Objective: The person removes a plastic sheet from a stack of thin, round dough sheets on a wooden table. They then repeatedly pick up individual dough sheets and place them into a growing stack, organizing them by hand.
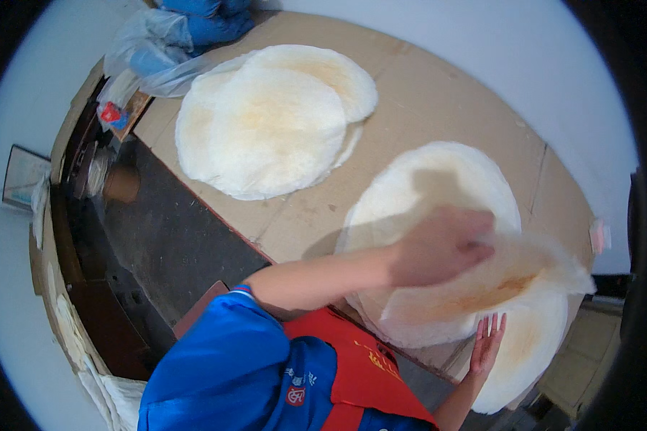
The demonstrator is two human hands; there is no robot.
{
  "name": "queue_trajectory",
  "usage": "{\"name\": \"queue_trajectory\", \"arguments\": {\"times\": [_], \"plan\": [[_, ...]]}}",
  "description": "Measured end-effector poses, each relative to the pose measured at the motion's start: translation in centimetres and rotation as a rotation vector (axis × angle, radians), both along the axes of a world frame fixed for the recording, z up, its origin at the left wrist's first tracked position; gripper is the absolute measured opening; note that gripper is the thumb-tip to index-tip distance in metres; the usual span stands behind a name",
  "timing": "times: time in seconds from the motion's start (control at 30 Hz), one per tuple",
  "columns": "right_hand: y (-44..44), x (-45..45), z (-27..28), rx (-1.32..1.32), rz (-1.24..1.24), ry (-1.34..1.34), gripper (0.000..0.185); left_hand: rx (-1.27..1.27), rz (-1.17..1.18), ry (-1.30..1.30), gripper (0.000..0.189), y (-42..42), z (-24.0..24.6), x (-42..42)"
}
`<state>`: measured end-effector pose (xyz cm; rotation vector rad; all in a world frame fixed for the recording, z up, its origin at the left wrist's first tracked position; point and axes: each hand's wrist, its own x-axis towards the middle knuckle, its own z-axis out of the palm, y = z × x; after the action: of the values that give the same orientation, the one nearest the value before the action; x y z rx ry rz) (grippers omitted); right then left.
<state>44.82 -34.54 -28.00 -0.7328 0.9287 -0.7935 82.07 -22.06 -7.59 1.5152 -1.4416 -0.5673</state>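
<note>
My left hand (445,248), blurred by motion, grips the edge of a thin, translucent flatbread sheet (463,293) with a browned patch. The sheet hangs over a pile of round, pale flatbreads (458,161) near the table's edge. Below it, my right hand (488,345) is held palm up with its fingers apart and nothing in it. Its fingertips are near the raised sheet; I cannot tell if they touch it. Beside that hand, another round flatbread (528,350) lies on the right end of the table.
A second pile of overlapping flatbreads (259,129) lies farther left on the cardboard-covered table (296,226). Clear plastic bags (156,59) and a blue bundle (215,24) sit at the far corner. A brown stool-like object (121,183) stands on the dark floor (178,231). A wall borders the table's far side.
</note>
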Motion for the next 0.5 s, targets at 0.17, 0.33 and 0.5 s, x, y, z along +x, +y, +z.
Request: {"name": "queue_trajectory", "arguments": {"times": [0.17, 0.33, 0.5], "plan": [[1.6, 18.3, 10.5, -0.204, 0.327, 0.031, 0.067, -0.163, 0.541, 0.827, 0.024, 9.6, 2.1, 11.7], [2.7, 39.4, 13.9, -0.504, 0.558, 0.028, 0.034, -0.315, 1.058, 0.652, 0.034, 21.3, -3.5, 23.5], [9.2, 48.1, 9.5, -0.547, 0.922, 0.089, 0.031, -0.018, 1.431, 0.678, 0.039, 34.5, -23.3, 28.7]]}}
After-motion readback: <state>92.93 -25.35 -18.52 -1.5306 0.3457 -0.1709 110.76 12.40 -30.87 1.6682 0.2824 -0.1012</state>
